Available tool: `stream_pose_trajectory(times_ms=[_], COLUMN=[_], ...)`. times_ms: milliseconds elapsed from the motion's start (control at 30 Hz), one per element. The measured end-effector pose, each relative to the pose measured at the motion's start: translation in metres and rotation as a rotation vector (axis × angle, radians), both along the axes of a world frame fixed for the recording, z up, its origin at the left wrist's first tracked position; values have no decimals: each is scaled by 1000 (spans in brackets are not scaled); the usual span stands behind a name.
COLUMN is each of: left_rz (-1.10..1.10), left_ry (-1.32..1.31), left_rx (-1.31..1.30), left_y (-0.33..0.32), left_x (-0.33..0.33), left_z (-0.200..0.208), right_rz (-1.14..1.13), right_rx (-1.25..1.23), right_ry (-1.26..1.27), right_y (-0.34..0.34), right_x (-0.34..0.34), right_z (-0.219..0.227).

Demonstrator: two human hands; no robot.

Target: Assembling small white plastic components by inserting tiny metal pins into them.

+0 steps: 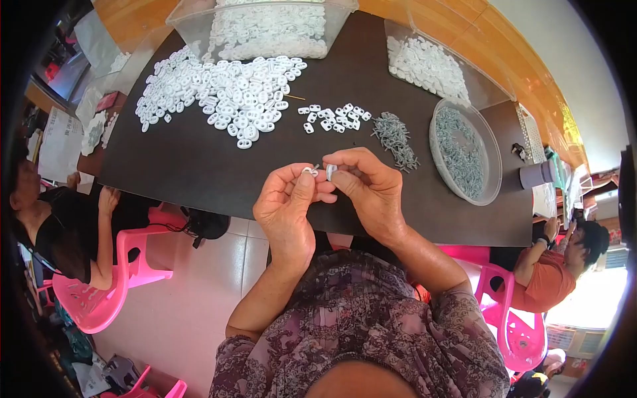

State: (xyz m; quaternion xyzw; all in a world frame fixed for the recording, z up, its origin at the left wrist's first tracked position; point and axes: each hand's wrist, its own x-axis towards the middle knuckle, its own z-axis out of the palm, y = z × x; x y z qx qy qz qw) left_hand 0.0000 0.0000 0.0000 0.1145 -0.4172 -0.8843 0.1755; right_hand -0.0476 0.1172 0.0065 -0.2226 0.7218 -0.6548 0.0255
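Note:
Both hands meet over the near edge of the dark table. Between thumb and fingers my left hand point(287, 215) pinches a small white plastic piece point(308, 171), and a thin grey screw-like tip shows beside it. Close against it, my right hand point(375, 192) grips a white oval plastic piece point(330, 172) on edge between thumb and forefinger. Beyond the hands lies a loose group of small white two-holed blocks point(335, 118). A heap of grey screws point(395, 136) is to their right, and a large pile of white oval two-holed pieces point(245, 93) spreads to the left.
At the back stands a clear bin point(338, 13) full of white pieces. Another clear box point(488, 83) holds more at the back right. A round tub point(494, 166) of grey screws sits near the right edge. Other people sit on pink chairs at left point(119, 292) and right.

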Motion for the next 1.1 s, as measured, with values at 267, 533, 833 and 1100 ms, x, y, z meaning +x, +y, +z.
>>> stream_pose_trajectory(times_ms=[267,533,833,1100], left_rz=[7,-24,16,30], left_ry=[28,10,36,-5], left_rx=[15,-70,-182,-261], left_y=[6,4,9,10], left_x=[2,3,4,6], left_z=[2,-1,0,1], right_rz=[7,-36,-59,-34], right_rx=[-198,-148,-78,-66], right_ry=[-266,-267,-281,-211], right_y=[7,16,13,9], right_x=[4,-9,-13,-11], right_z=[14,19,21,22])
